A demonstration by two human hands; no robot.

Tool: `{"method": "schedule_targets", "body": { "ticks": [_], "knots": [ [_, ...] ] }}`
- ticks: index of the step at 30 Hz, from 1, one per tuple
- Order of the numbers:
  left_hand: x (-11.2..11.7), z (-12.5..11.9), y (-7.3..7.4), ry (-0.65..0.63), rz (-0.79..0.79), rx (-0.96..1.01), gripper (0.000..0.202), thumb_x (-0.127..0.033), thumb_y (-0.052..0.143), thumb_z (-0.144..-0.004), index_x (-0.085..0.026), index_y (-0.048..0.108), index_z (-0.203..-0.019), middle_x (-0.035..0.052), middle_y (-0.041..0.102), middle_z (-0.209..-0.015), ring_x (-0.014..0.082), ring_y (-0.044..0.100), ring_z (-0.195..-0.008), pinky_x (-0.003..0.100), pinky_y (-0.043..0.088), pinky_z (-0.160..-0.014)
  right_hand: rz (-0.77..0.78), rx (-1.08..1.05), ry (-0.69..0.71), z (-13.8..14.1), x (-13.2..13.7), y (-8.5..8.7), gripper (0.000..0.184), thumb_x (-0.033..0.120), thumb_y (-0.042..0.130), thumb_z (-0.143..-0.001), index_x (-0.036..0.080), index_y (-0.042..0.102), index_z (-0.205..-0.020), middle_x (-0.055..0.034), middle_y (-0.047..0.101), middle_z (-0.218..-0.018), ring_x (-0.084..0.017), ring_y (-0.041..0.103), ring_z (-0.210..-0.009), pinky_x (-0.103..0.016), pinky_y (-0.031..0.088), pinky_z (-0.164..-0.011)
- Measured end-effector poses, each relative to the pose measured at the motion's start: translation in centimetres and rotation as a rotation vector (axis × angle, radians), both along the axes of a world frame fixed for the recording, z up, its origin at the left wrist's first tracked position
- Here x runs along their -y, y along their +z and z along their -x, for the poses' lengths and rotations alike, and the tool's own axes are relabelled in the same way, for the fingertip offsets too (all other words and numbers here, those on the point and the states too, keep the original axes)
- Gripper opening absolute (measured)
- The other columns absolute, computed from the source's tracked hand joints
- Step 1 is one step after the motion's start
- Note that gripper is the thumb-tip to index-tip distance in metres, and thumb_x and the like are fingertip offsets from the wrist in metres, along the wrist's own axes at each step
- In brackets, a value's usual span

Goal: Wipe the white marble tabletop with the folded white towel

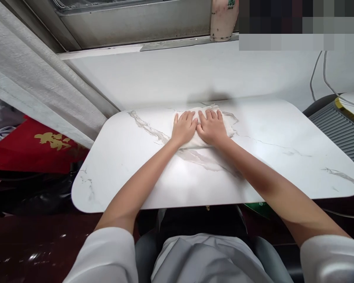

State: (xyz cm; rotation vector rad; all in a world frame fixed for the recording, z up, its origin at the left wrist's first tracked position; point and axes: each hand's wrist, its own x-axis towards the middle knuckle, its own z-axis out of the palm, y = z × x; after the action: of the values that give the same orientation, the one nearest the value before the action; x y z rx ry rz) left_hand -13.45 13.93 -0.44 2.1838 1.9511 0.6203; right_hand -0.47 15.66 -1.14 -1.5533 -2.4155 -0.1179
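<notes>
Item: white cloth (227, 126), lying at 12 o'clock on our marble counter (268, 165), near the far edge. We press it flat, left hand (184, 127) on its 9 o'clock half and right hand (212, 126) on its 3 o'clock half. Each grip is spread, palm down, with the thumbs touching.

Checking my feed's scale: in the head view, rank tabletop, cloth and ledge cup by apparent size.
1. marble tabletop
2. white cloth, partly under left hand and right hand
3. cup, cropped and farther off, so cloth versus cup is unsure
</notes>
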Motion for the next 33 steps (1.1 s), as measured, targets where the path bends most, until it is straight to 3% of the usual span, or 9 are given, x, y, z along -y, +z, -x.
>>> {"method": "schedule_targets", "body": {
  "ticks": [4,10,13,15,21,27,33],
  "knots": [
    [5.6,-0.1,0.0,-0.004,0.005,-0.011,0.047,-0.032,0.022,-0.105,-0.02,0.046,-0.143,0.0089,0.047,-0.155,0.02,0.035,-0.148,0.049,0.014,-0.126,-0.028,-0.002,0.021,-0.3,6.0,0.1,0.058,0.029,0.029,-0.097,0.005,0.043,-0.148,-0.0237,0.05,-0.145,-0.036,0.041,-0.137,-0.058,0.022,-0.114],
    [14.9,0.1,0.1,-0.115,0.008,-0.061,0.052,-0.038,0.02,-0.105,-0.016,0.043,-0.146,0.0115,0.047,-0.155,0.0218,0.032,-0.15,0.049,0.013,-0.127,-0.104,0.082,-0.01,-0.6,16.5,0.3,0.06,0.032,0.035,-0.097,0.003,0.042,-0.149,-0.026,0.051,-0.144,-0.04,0.042,-0.137,-0.058,0.023,-0.115],
    [18.0,0.3,0.2,-0.106,0.014,-0.065,0.051,-0.038,0.02,-0.105,-0.017,0.041,-0.147,0.0112,0.045,-0.156,0.0218,0.031,-0.15,0.051,0.015,-0.127,-0.117,0.099,0.014,-0.5,19.3,0.4,0.061,0.032,0.037,-0.097,0.003,0.043,-0.149,-0.0258,0.051,-0.145,-0.041,0.042,-0.138,-0.058,0.025,-0.115],
    [18.9,0.5,0.4,-0.095,0.048,-0.064,0.051,-0.038,0.02,-0.105,-0.017,0.039,-0.148,0.0108,0.043,-0.157,0.0215,0.03,-0.15,0.051,0.015,-0.127,-0.105,0.101,0.024,-0.3,19.9,0.5,0.061,0.033,0.038,-0.096,0.003,0.043,-0.149,-0.026,0.051,-0.145,-0.041,0.043,-0.137,-0.058,0.026,-0.115],
    [17.0,2.0,0.4,-0.059,0.104,-0.066,0.052,-0.037,0.019,-0.105,-0.016,0.039,-0.149,0.0097,0.042,-0.157,0.0197,0.029,-0.15,0.047,0.01,-0.128,-0.044,0.144,0.053,1.5,17.5,0.9,0.062,0.032,0.035,-0.097,0.002,0.039,-0.151,-0.0288,0.049,-0.145,-0.045,0.042,-0.137,-0.062,0.025,-0.112],
    [11.4,5.7,0.5,0.006,0.091,-0.036,0.048,-0.033,0.02,-0.105,-0.021,0.042,-0.145,0.0068,0.047,-0.154,0.0172,0.035,-0.147,0.046,0.014,-0.126,-0.016,0.122,0.094,5.2,11.2,0.6,0.06,0.03,0.027,-0.099,0.003,0.036,-0.152,-0.026,0.048,-0.146,-0.041,0.04,-0.136,-0.062,0.023,-0.111],
    [5.5,9.6,0.5,0.018,0.05,0.021,0.046,-0.034,0.018,-0.106,-0.024,0.046,-0.14,0.0035,0.052,-0.15,0.0138,0.04,-0.142,0.043,0.014,-0.125,0.068,0.087,0.166,8.4,3.9,1.3,0.06,0.032,0.029,-0.098,0.006,0.038,-0.151,-0.0252,0.056,-0.134,-0.039,0.047,-0.126,-0.056,0.03,-0.103]
  ]
}}
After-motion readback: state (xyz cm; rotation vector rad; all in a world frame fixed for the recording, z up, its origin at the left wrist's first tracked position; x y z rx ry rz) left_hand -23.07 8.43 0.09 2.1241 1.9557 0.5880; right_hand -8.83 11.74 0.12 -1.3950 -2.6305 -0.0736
